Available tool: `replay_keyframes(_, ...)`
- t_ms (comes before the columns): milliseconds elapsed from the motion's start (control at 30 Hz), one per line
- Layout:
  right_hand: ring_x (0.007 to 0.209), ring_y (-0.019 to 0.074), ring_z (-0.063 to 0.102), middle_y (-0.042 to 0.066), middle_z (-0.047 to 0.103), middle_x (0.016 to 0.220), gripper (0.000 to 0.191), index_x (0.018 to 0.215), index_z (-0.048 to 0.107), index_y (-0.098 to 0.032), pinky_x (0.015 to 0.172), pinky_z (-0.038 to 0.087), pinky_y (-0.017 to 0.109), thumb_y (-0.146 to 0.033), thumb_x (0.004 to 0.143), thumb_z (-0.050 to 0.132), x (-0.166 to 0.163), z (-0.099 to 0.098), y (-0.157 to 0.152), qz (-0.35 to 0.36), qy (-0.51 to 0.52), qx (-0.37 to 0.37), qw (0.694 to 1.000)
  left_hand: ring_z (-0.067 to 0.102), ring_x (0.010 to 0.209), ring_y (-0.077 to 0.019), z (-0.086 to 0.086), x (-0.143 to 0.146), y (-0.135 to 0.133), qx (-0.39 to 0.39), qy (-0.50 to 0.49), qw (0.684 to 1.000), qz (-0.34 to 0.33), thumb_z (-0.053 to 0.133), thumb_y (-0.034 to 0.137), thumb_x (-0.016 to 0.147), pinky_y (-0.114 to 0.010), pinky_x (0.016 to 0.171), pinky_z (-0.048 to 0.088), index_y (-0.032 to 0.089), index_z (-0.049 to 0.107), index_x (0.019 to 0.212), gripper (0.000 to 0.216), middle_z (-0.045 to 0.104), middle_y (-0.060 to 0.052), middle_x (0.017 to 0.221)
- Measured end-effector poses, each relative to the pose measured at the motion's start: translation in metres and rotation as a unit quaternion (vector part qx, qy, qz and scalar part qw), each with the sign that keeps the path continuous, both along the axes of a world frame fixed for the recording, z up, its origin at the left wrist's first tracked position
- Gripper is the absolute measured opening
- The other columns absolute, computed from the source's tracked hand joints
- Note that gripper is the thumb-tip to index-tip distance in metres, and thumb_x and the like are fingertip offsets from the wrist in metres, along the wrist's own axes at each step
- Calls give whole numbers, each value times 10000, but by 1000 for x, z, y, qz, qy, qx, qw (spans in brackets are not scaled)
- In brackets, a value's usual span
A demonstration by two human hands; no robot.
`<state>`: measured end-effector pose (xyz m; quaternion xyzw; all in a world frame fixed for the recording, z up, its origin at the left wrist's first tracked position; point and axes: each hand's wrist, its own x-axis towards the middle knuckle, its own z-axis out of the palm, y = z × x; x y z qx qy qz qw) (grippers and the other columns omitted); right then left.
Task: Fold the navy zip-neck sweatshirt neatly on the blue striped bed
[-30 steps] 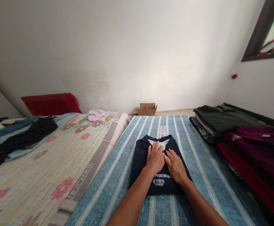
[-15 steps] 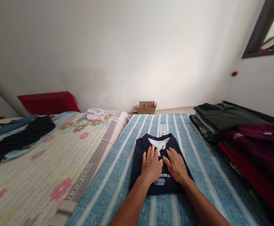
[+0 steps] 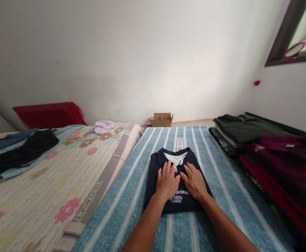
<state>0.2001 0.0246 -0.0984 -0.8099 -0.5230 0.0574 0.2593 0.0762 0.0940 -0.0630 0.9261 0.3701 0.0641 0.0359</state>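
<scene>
A folded navy zip-neck shirt (image 3: 155, 171) with white lettering lies on the blue striped mattress (image 3: 221, 182) in front of me. My left hand (image 3: 167, 181) rests flat on its left half, fingers stretched out toward the collar. My right hand (image 3: 195, 182) lies flat on its right half, fingers also spread, thumb close to the left hand. Both palms press on the cloth and hold nothing. The white inner collar and zip show just beyond my fingertips.
Folded dark green clothes (image 3: 239, 131) and maroon and red clothes (image 3: 281, 164) are stacked at the right. A floral mattress (image 3: 63, 175) lies at the left with dark and blue garments (image 3: 16, 150), a lilac cloth (image 3: 104, 126) and a red cushion (image 3: 48, 113). A cardboard box (image 3: 161, 119) sits by the wall.
Both hands have slid back toward me over the shirt, uncovering the white collar and zip. The view has shifted slightly.
</scene>
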Motion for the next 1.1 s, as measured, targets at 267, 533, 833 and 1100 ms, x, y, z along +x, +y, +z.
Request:
replay_keyframes(267,1356,261,274,114,364,1448,546,1347,458,-124,1078,232,422,-439,931,296,0,1,-1,0,-1,3,1000,158,1399,-233,1,-1,0,0,3,1000,1,279,402,932,-452,1107,198,142,337,1398,537,199,-99,1528)
replay_keyframes(533,1358,268,267,125,349,1454,550,1348,453,-101,1079,228,433,-423,930,299,1,1,0,3,0,3,1000,146,1402,-235,1,1,0,6,15,1000,5,281,400,933,-455,1104,202,151,322,1404,535,202,-105,1526)
replay_keyframes(833,1360,265,259,128,351,1454,528,1348,448,-108,1077,224,433,-404,929,318,0,4,0,2,5,5,1000,157,1400,-232,0,4,1,-1,13,1000,7,267,416,934,-452,1102,196,142,331,1399,544,214,-108,1522)
replay_keyframes(1100,1355,274,262,146,347,1453,486,1341,444,-133,1066,227,461,-383,936,344,0,13,-1,1,19,16,1000,220,1381,-243,10,4,-6,55,-4,998,19,330,380,924,-429,1083,245,134,411,1335,486,278,-143,1493)
